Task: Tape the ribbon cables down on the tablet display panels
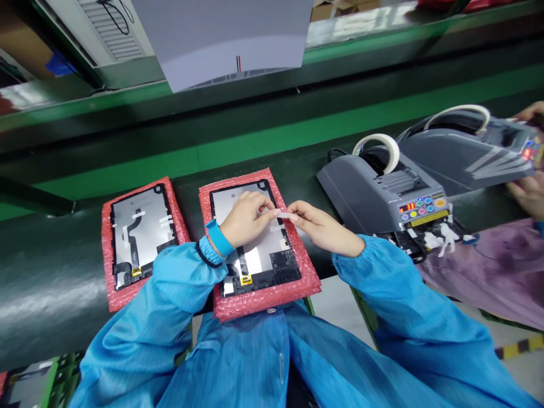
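Head view: the left hand point(246, 218) and the right hand point(323, 228) meet over an opened grey-and-black tablet back panel point(266, 258). Each pinches one end of a short strip of white tape point(287, 216), held just above the panel's upper right part. The panel lies on a red bubble-wrap pad point(263, 297) on the dark conveyor belt point(51, 283). A second similar panel point(142, 229) lies just to its left. A grey tape dispenser point(374, 195) stands near the right hand, and a co-worker's hand point(531, 195) rests at another dispenser point(463, 150).
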Demonstrator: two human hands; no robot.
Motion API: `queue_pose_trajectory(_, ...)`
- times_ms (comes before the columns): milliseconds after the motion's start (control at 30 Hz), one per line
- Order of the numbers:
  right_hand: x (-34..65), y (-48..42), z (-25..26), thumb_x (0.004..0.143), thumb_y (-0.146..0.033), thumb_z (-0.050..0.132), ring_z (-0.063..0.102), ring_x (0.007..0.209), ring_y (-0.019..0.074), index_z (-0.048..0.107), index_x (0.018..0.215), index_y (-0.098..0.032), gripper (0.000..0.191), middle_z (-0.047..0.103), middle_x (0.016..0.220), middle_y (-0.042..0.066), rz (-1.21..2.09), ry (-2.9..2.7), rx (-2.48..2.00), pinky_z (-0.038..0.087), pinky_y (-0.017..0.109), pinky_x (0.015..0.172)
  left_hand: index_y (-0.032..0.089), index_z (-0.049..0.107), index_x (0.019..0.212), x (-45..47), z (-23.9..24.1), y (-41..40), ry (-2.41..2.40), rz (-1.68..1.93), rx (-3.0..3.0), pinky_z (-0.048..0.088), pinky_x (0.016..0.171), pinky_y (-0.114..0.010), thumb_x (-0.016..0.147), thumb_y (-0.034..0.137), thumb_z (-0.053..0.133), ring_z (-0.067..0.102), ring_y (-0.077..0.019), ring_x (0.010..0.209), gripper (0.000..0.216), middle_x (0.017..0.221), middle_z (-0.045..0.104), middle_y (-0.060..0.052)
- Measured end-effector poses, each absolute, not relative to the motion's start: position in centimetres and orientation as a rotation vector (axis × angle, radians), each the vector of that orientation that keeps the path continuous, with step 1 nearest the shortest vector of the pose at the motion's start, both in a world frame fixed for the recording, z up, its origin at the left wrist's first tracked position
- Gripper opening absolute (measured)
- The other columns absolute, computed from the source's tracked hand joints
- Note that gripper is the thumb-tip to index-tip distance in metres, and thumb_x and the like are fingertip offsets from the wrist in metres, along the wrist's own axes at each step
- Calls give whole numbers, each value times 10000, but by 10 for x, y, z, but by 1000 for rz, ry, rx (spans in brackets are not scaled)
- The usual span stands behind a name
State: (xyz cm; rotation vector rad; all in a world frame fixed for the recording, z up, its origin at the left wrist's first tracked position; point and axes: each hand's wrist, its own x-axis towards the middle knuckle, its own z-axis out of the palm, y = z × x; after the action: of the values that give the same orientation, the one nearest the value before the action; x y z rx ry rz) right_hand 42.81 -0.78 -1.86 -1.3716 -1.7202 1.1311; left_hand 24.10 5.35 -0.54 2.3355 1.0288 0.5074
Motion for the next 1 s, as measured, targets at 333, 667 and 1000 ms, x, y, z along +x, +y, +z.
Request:
queue_pose_trajectory(333,434,1,-29,793,-469,551,569,700,157,573,866,-180,298,629,785,38,1147,-1547,-1520,455,297,673,153,562,704,243,-14,54,1155,372,2233,429,740,-307,854,156,545,519,-153,709,151,697,572,-9)
queue_pose_trajectory(667,417,12,-36,780,-197,544,486,660,134,522,680,-188,103,524,677,-7,929,-1744,-1626,377,273,649,149,642,814,248,-20,49,1317,162,2331,405,863,-402,891,261,509,509,-255,974,190,899,602,-81)
queue_pose_trajectory(1000,417,11,-40,778,-187,568,452,627,125,524,655,-190,130,487,686,-10,864,-1832,-1673,359,272,637,156,657,863,251,-19,43,1380,28,2346,378,891,-427,909,272,472,461,-270,1033,224,977,573,-92)
